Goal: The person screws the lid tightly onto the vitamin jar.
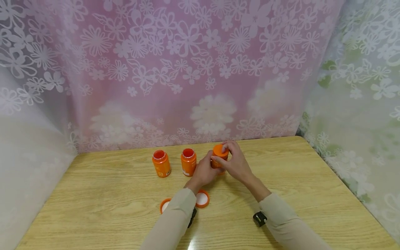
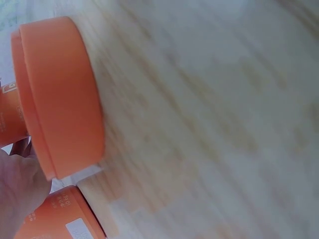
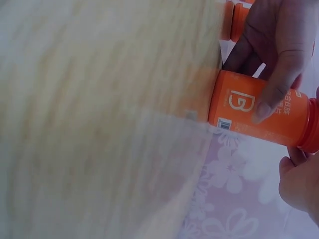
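My left arm (image 1: 175, 218) and right arm (image 1: 285, 217) reach forward, converging; my left fingers (image 3: 247, 50) grip low, my right fingers (image 1: 225, 146) pinching just above them.

- Work surface: rectangular yellow-brown wood-grain table (image 1: 78, 208), far right corner rounded.
- Rear: pink white-flower-printed curtain (image 1: 187, 66), hanging at table's far edge.
- Left: greyish-white flower-printed curtain (image 1: 28, 152), soft folds toward rear corner.
- Right: pale white-flowered curtain with green leaf patches (image 1: 353, 100), alongside table.
- Light: small white glare spot (image 1: 191, 243), near part of tabletop.
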`<state>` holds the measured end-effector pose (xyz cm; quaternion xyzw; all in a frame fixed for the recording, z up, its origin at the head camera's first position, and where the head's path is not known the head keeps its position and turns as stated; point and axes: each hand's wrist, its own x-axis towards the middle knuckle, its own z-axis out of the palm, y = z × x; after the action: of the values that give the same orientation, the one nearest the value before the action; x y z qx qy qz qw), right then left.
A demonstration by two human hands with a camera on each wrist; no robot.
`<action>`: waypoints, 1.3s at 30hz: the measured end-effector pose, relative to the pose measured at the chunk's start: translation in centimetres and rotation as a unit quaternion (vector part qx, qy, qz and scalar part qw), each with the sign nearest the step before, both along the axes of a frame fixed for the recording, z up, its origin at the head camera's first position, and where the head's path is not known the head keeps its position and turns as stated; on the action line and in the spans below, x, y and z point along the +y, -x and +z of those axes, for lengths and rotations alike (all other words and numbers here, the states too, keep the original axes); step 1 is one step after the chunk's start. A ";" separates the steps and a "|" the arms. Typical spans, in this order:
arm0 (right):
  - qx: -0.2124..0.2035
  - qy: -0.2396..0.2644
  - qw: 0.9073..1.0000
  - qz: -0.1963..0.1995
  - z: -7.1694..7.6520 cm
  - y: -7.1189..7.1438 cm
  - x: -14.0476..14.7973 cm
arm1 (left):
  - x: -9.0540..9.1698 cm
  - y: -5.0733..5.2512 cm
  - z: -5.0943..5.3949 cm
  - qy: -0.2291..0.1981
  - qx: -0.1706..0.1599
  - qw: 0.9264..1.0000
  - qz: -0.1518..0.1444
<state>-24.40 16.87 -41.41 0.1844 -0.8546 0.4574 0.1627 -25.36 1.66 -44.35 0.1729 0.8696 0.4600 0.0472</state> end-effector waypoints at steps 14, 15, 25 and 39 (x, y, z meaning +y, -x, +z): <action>-0.042 -0.216 0.959 0.180 6.3 1.1 2.8 | 0.0 -0.1 -0.1 -0.018 -0.019 1.000 0.007; -0.047 -0.236 0.951 0.194 6.8 1.1 2.8 | 0.0 -0.1 -0.1 -0.016 -0.019 1.000 0.008; -0.074 -0.368 0.888 0.268 10.1 1.8 1.5 | 0.2 0.0 -0.1 -0.012 -0.012 1.000 0.002; -0.105 -0.408 0.874 0.241 10.6 2.2 0.4 | 0.2 0.1 -0.4 -0.005 -0.012 1.000 0.012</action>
<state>-26.62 17.25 -30.76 0.3858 -0.9063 0.1100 -0.1327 -25.49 1.83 -44.70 0.1576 0.8688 0.4667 0.0514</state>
